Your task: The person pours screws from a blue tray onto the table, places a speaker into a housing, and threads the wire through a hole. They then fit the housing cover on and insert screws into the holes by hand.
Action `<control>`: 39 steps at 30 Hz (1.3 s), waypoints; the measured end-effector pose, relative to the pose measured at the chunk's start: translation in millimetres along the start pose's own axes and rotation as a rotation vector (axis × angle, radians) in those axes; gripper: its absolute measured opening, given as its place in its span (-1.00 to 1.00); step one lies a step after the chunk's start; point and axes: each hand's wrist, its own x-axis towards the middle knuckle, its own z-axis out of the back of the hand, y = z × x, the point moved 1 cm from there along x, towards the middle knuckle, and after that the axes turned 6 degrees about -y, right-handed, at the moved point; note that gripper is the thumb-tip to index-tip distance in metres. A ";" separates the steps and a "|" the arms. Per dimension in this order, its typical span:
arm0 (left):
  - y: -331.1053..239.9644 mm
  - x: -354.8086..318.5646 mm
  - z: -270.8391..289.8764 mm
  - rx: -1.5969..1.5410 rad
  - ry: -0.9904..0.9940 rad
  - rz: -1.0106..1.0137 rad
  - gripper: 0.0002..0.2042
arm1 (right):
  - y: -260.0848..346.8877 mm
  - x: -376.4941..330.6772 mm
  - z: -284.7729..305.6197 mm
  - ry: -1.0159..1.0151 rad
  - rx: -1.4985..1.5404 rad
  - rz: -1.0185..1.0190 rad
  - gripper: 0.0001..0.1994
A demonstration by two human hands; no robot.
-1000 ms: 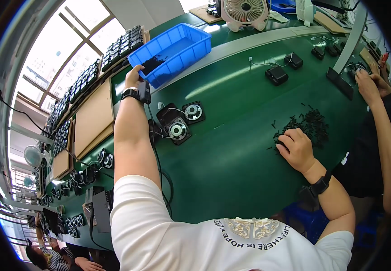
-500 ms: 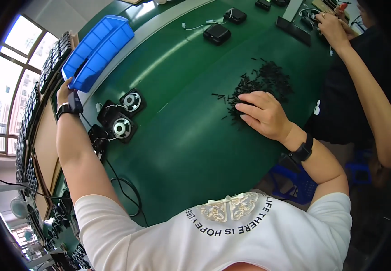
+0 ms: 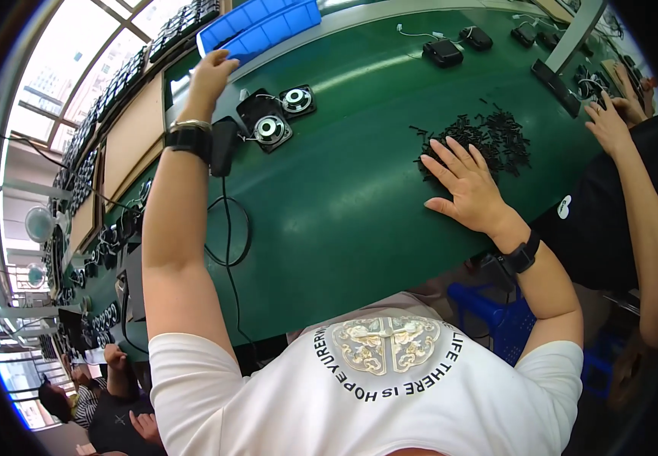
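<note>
My left hand [image 3: 213,76] is raised at the near corner of a blue plastic bin [image 3: 287,30], at the far left. Its fingers are curled together; whatever they may hold is hidden. A black boxy device [image 3: 224,148] with a cable hangs beside that wrist, next to the dark wristband. On the green tabletop, my right hand [image 3: 466,186] lies flat, fingers spread and pointing away from me. The fingertips rest on the near left part of a heap of small black strip-like pieces [image 3: 502,140]. Nothing is gripped in it.
Two speakers [image 3: 270,131] in black housings lie left of centre. Black cased units [image 3: 443,53] with white wires are near the far edge. A grey post [image 3: 576,34] rises at the far right. A co-worker's hands [image 3: 610,125] handle wired parts at right. A cable [image 3: 228,228] loops near my left arm.
The view has shifted left and down. My left hand has gone from the bin's left edge to its near corner. My right hand has flattened and spread its fingers at the heap.
</note>
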 end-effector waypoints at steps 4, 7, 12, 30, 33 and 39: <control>-28.0 -72.9 -14.9 0.172 0.103 -0.150 -0.51 | 4.2 -3.9 -1.4 -0.007 -0.047 0.136 -0.25; -37.5 -119.7 2.1 0.212 0.057 -0.146 -0.52 | 2.4 -9.2 -0.3 0.008 -0.056 0.041 -0.24; -26.6 -164.2 24.7 0.308 -0.071 -0.130 -0.57 | 16.6 -11.9 4.7 0.093 -0.077 0.031 -0.19; -19.5 -86.2 -2.1 0.684 0.001 0.079 -0.53 | 26.7 193.7 -12.8 -0.105 0.229 0.101 -0.44; -23.9 -59.7 -13.2 0.779 0.285 0.336 -0.57 | 33.3 245.2 -52.2 -0.012 0.212 0.113 -0.34; 9.7 -42.6 -33.0 0.707 0.216 0.337 -0.64 | 43.2 283.1 -91.2 0.183 0.280 0.051 -0.20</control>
